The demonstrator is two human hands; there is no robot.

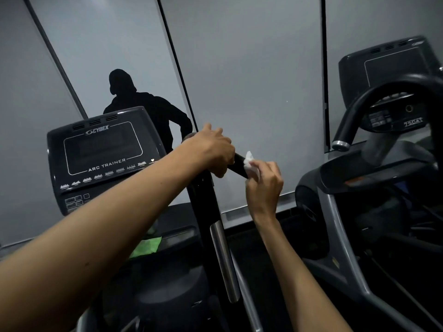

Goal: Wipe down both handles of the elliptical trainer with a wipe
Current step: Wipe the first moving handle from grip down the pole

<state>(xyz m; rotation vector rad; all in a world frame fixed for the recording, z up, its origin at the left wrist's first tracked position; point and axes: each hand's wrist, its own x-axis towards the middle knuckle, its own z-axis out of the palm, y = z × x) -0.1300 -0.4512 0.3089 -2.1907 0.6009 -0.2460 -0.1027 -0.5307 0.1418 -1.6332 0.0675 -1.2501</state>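
The trainer's right black handle [237, 166] juts out to the right from a black upright post [206, 207] at the centre. My left hand [212, 149] grips the handle where it meets the post. My right hand [263, 185] holds a crumpled white wipe [250, 164] pressed against the outer end of the same handle. The other handle is not in view.
The Cybex Arc Trainer console [103, 154] stands left of the post. A green cloth [146, 246] lies on the tray below it. A second machine with a curved black handle [359, 109] fills the right side. Grey blinds hang behind, with a dark silhouette [143, 104].
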